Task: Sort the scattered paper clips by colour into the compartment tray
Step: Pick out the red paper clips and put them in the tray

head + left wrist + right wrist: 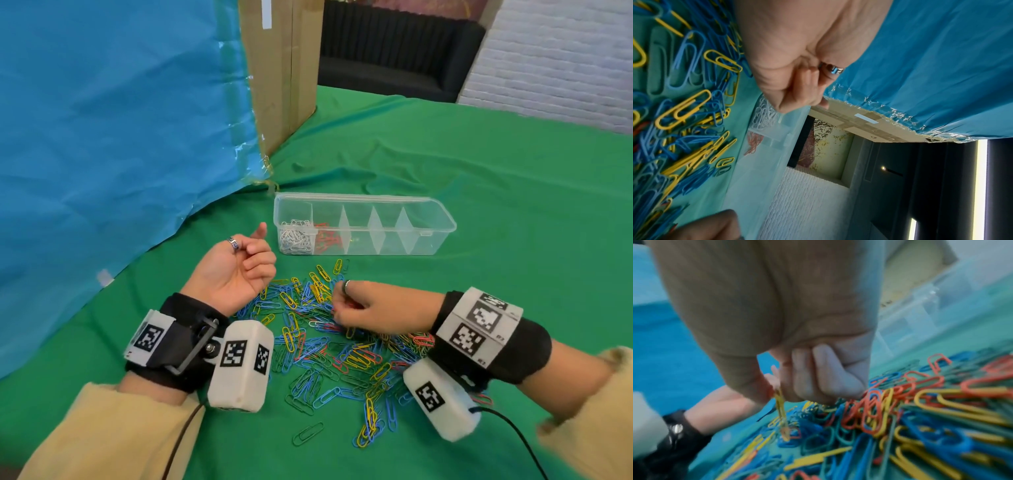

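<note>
A blue paper sheet (102,137) and a brown cardboard box (284,68) are seen at the far left of the green-clothed surface (479,178). The left hand (236,270) is rested palm-up, its grip loosely curled and holding nothing. The clear plastic compartment tray (442,219) lies beyond, white clips (296,234) in its leftmost compartment, red clips (327,236) in the next. The mixed paper-clip heap (342,353) is spread nearer. A yellow clip (781,408) is pinched in the right hand's (373,310) grip.
</note>
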